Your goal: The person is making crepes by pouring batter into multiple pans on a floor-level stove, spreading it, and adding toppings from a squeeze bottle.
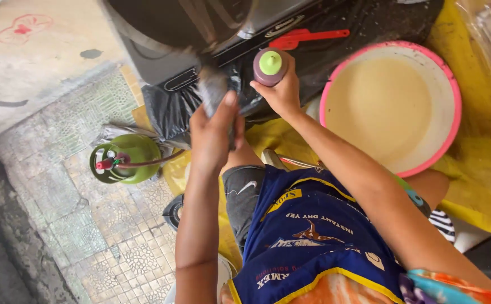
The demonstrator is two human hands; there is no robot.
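Hands first: your left hand (214,132), at centre frame, is clenched around a blurred grey cloth-like bundle (213,90) pressed toward the dark grey metal cooker (172,34) in the upper middle. Your right hand (284,93), just right of it, grips a maroon plastic squeeze bottle with a lime-green cap (270,65), held upright. At upper right sits 1 pink-rimmed round basin of pale batter (392,104) on yellow sheeting (482,169). At left, 1 green gas cylinder (124,157) stands on the patterned tile floor (88,225). A red plastic spatula (307,37) lies at the top.
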